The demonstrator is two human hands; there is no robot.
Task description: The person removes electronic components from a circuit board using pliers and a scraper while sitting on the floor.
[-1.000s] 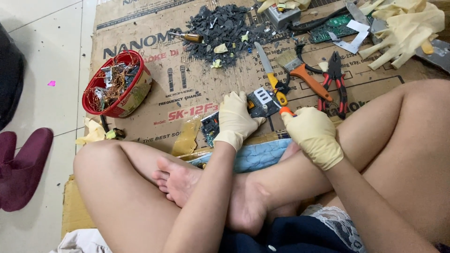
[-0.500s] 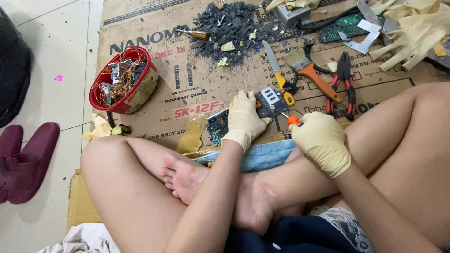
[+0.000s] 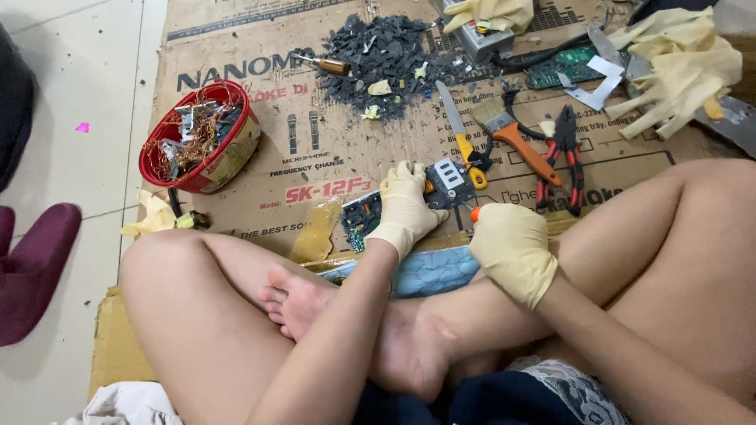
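Note:
I sit cross-legged on flattened cardboard [image 3: 315, 169]. My left hand [image 3: 405, 205], in a cream rubber glove, presses down on a dark circuit board [image 3: 364, 216] that carries a grey and white component [image 3: 450, 179]. My right hand [image 3: 512, 248], gloved too, is closed around a tool with an orange handle end [image 3: 476, 213], pointed toward the board. The tool's tip is hidden between my hands.
A red bowl [image 3: 169, 177] of copper wire and scrap sits at the left. A pile of dark chips [image 3: 378, 55], a small screwdriver [image 3: 327, 64], a knife [image 3: 457, 130], a brush [image 3: 516, 138], red pliers [image 3: 565, 153], a green board [image 3: 563, 67] and spare gloves [image 3: 677, 75] lie beyond. A maroon slipper [image 3: 35, 267] is on the tiles.
Both hands stay on the board and tool with only small shifts. The view has tilted slightly, so the cardboard and tools sit a little lower in the frame.

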